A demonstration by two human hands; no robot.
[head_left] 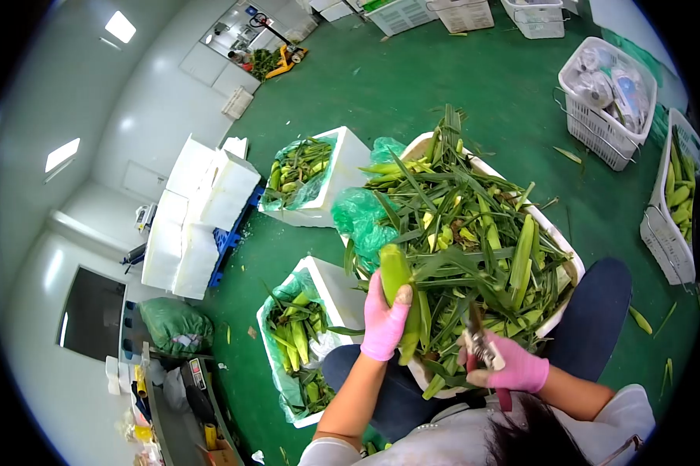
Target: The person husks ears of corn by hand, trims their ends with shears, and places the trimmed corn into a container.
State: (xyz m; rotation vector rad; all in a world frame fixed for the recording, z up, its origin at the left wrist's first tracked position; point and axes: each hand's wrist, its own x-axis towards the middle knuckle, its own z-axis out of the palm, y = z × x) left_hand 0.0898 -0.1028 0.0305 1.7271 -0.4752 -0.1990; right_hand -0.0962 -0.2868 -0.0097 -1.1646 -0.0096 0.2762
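Note:
My left hand [386, 320], in a pink fingerless glove, is wrapped round a green ear of corn [395, 268] in its husk, held upright above the near edge of a large white tub [561, 239]. In my right hand [513, 365], also pink-gloved, is a pair of pruning shears [482, 348], its blades pointing up and away from me. The shears are to the right of the corn and apart from it. Corn leaves and husks [474, 225] heap the tub. Whether the blades are parted is hard to make out.
Left of the tub, two white foam boxes [350, 172] [330, 287] lined with green plastic hold corn. At right are a white basket [599, 128] of plastic bags and another basket [665, 233] of corn. White foam boxes [202, 194] are stacked on a blue pallet [226, 245].

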